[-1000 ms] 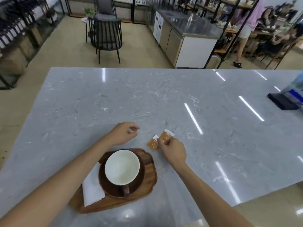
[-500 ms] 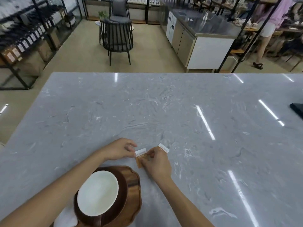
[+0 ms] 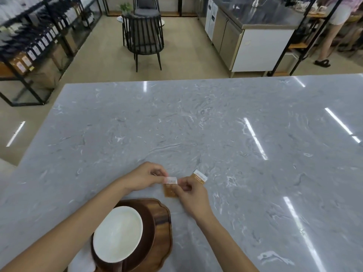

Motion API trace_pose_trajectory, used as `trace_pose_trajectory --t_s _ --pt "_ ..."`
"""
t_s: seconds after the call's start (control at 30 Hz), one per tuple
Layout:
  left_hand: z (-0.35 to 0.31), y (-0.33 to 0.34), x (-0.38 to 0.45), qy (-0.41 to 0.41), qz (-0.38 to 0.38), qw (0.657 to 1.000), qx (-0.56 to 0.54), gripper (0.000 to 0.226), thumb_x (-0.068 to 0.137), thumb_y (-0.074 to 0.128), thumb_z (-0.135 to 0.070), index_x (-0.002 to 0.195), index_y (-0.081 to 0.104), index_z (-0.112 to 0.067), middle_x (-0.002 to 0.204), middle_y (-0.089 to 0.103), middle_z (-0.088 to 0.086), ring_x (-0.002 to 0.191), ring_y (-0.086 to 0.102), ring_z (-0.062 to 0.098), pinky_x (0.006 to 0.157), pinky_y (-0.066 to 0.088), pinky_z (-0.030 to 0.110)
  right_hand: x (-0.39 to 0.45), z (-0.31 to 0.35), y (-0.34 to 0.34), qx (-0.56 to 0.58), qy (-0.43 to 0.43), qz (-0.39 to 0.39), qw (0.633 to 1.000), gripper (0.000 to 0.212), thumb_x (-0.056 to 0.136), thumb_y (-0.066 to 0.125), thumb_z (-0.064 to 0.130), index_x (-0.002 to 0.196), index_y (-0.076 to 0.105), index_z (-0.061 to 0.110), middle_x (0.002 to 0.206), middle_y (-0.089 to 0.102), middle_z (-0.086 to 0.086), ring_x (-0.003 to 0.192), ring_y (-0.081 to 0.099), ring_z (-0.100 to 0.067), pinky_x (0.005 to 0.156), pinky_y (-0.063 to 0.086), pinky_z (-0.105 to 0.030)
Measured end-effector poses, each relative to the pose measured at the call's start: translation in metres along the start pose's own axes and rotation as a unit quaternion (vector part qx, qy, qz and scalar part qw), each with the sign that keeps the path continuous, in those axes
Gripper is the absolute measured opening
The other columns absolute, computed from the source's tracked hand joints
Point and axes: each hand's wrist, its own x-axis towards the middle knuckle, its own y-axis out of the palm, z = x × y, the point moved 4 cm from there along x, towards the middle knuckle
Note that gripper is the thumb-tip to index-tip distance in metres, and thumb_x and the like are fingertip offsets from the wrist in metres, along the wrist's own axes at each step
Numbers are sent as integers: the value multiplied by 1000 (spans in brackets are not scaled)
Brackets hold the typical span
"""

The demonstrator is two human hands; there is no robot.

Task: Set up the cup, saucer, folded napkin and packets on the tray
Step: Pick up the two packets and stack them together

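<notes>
Where the wooden tray (image 3: 163, 230) sits at the near table edge, a white cup (image 3: 117, 233) is carried on a dark saucer (image 3: 147, 228), with the napkin (image 3: 82, 260) partly hidden beside it. Just beyond, 1 packet (image 3: 170, 186) is pinched by the left hand (image 3: 145, 178) and a 2nd packet (image 3: 199, 176) by the right hand (image 3: 193, 195). Farther off, a black chair (image 3: 144, 34) and steel counter (image 3: 255, 30) are noted.

White cup (image 3: 117, 233), orange packets (image 3: 170, 190), grey-veined table (image 3: 196, 124).
</notes>
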Motion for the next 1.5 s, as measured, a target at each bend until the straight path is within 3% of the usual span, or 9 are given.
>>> trace_pose_trajectory --t_s 0.27,0.53,0.6,0.7,0.8,0.93,1.2,1.33,1.5 --pt "-38 8 -33 31 -13 980 -195 23 89 74 -16 111 73 -9 106 78 11 99 75 24 83 61 29 -19 40 -23 216 -2 31 976 7 88 78 25 95 77 23 88 81 -1 85 77 -13 65 57 -18" --pt "-55 8 -57 55 -103 961 -251 25 86 76 -11 110 76 -8 105 79 10 97 76 25 82 62 30 -15 49 -37 235 -21 68 970 11 93 73 28 101 80 28 96 81 -1 91 77 -14 67 58 -21" --pt "-49 5 -61 47 -147 951 -266 21 87 75 -8 108 76 -9 102 80 9 94 77 25 77 62 28 -2 36 -54 168 -19 5 986 9 92 73 26 99 79 25 91 80 0 86 76 -11 69 61 -32" --pt "-39 -1 -66 33 -187 946 -263 15 89 73 -8 104 75 -11 99 80 7 89 77 21 74 62 26 19 11 -81 -107 -9 -86 990 30 87 74 40 111 71 23 100 71 12 95 71 -9 86 58 -38" --pt "-28 -5 -70 14 -209 944 -254 10 91 72 -8 100 74 -11 97 80 7 84 75 17 72 60 24 25 -11 -79 -249 40 -51 966 64 74 74 63 123 63 23 122 56 5 96 64 -17 79 50 -33" --pt "-24 -6 -72 3 -214 946 -241 10 91 71 -10 100 73 -13 95 81 3 82 75 15 69 59 23 26 -15 -66 -302 50 -29 952 61 65 75 66 112 56 32 115 38 9 87 61 -15 70 46 -31" --pt "-30 3 -78 18 -203 953 -226 8 90 73 -13 98 74 -15 96 80 0 80 76 12 63 56 16 28 -8 -61 -227 21 -9 974 42 72 82 30 103 53 28 100 58 4 88 62 -19 65 44 -31" --pt "-33 10 -82 23 -204 955 -215 8 90 74 -14 94 75 -20 96 80 -2 82 76 13 62 55 16 14 -4 -63 -74 -16 -25 997 17 86 77 22 97 69 33 84 70 3 77 70 -14 60 51 -19" --pt "-35 24 -84 28 -197 960 -199 11 89 75 -20 96 76 -28 100 80 -4 91 75 24 79 55 32 -12 10 -69 53 -51 -3 997 15 93 71 13 90 79 24 88 78 3 79 73 -14 71 61 -31"
